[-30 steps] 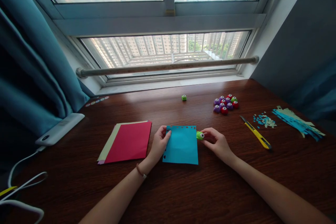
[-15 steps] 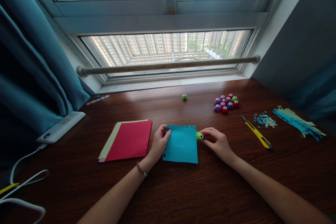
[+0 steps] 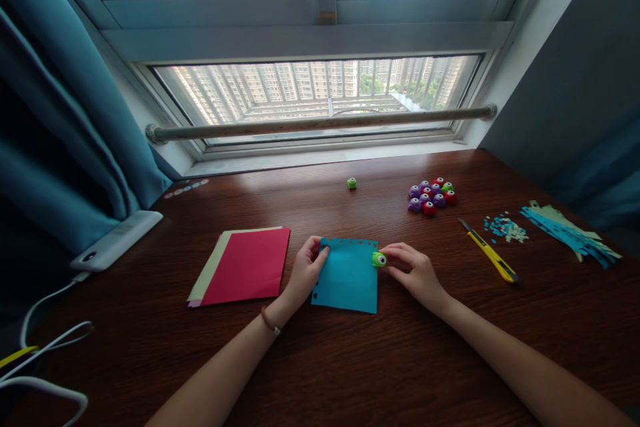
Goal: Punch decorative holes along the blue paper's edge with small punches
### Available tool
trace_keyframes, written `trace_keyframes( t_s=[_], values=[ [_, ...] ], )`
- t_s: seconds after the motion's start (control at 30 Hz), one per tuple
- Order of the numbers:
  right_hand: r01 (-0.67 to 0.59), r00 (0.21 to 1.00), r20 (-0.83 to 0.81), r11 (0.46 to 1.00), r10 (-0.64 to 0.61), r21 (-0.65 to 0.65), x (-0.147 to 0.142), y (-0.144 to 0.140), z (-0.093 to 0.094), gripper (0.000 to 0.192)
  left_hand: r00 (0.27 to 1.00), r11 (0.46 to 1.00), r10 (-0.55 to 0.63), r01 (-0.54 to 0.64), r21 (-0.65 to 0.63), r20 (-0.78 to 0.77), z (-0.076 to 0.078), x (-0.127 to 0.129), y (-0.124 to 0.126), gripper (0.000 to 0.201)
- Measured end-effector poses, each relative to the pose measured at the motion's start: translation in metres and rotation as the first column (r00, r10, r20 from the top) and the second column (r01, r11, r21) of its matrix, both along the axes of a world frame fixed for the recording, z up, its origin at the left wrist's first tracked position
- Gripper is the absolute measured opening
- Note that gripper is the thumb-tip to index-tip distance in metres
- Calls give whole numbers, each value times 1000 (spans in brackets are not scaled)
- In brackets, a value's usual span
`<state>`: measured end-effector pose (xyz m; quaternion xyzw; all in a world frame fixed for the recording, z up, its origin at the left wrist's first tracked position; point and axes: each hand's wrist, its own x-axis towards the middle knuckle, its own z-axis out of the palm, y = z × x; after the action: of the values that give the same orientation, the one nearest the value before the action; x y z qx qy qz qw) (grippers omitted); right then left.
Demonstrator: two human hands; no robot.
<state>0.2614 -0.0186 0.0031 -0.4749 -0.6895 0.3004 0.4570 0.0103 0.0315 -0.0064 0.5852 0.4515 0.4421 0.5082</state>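
Your right hand (image 3: 413,271) is pinching the punch (image 3: 379,259) at the paper's (image 3: 345,277) right edge; your left hand (image 3: 306,268) is lying open, pressing its left edge.

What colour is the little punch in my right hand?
Bright green punch, pinched by the right hand; seen in the head view.

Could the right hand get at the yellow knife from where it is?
Probably yes: the right hand holds a green punch, but bare table lies between it and the yellow knife.
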Motion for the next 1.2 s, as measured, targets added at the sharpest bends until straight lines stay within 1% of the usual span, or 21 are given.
trace_keyframes(
  t_s=[0.23, 0.37, 0.47, 0.63, 0.77, 0.83, 1.07, 1.2],
  values=[
    [2, 1000, -11, 999, -3, -46, 0, 0, -4, 25, 999, 1000, -8, 9, 20, -37, 1, 1, -2, 20],
    [3, 1000, 8, 999, -3, -34, 3, 2, -5, 26, 998, 999, -26, 28, 31, -64, 2, 2, -4, 18],
    [-40, 999, 25, 999, 41, -31, 7, 6, -3, 27, 994, 998, -51, 55, 37, -101, 3, 2, -6, 17],
    [-102, 988, 113, 995, 104, -23, 14, 11, -3, 25, 977, 992, -74, 92, 83, -198, 4, 4, -8, 11],
    [-121, 981, 148, 993, 122, -19, 16, 11, -6, 25, 956, 982, -57, 106, 156, -289, 6, 6, -7, 4],
    [-121, 980, 159, 993, 122, -15, 16, 11, -8, 25, 944, 977, -47, 112, 183, -327, 7, 6, -7, 5],
    [-114, 970, 217, 994, 112, -6, 16, 12, -11, 26, 900, 964, -33, 144, 225, -434, 6, 5, -7, 6],
    [-112, 965, 239, 994, 111, -8, 16, 12, -9, 29, 883, 959, 12, 123, 257, -470, 7, 6, -9, 2]
  ],
)
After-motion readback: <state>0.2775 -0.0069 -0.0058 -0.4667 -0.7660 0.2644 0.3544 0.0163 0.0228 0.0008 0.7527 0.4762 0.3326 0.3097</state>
